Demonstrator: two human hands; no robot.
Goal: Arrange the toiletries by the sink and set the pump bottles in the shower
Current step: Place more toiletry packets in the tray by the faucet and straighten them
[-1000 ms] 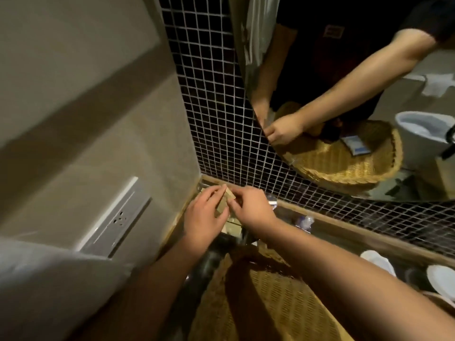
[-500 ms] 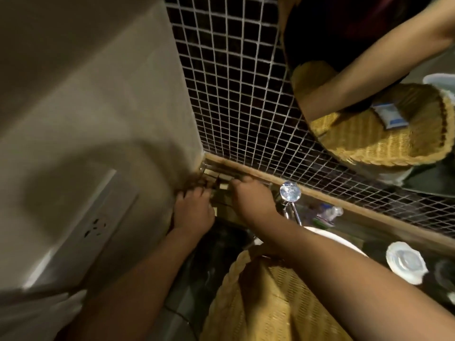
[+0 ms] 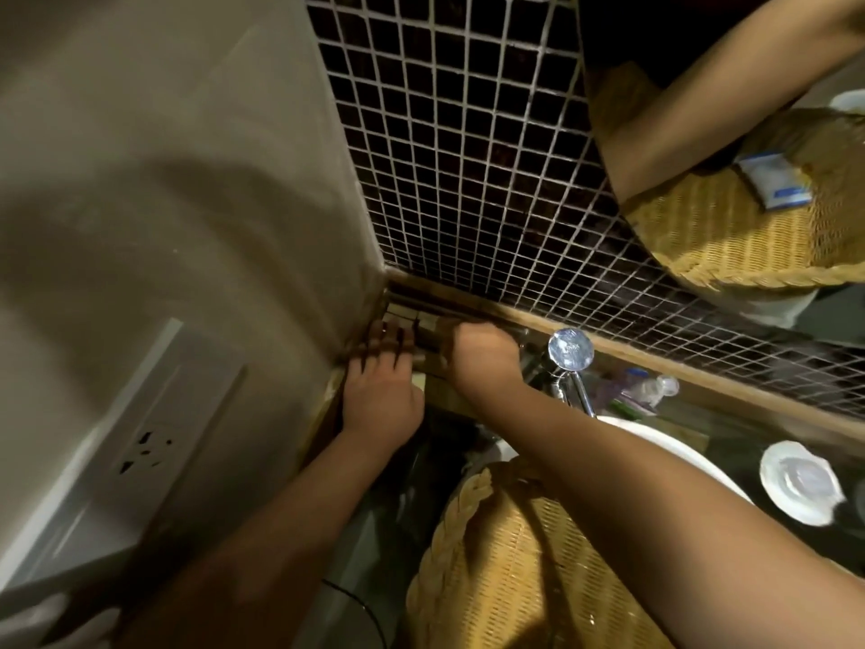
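In the dim corner where the beige wall meets the dark mosaic tiles, small tan toiletry boxes (image 3: 401, 317) lie in a row on the wooden ledge (image 3: 655, 356). My left hand (image 3: 380, 393) lies flat with its fingers spread, the tips on the boxes. My right hand (image 3: 482, 360) is beside it, knuckles up, fingers curled down over the boxes and hidden from me. A wicker basket (image 3: 510, 583) hangs under my right forearm. No pump bottles are in view.
A chrome faucet (image 3: 572, 356) stands just right of my right hand, above the white sink rim (image 3: 664, 440). A small clear bottle (image 3: 655, 388) and a white dish (image 3: 800, 489) sit farther right. A wall socket (image 3: 145, 456) is on the left wall. The mirror (image 3: 749, 217) reflects the basket.
Both hands have gone down from holding a tan box in the air to the corner ledge, where they now rest on the boxes. My view has tilted down and closer.
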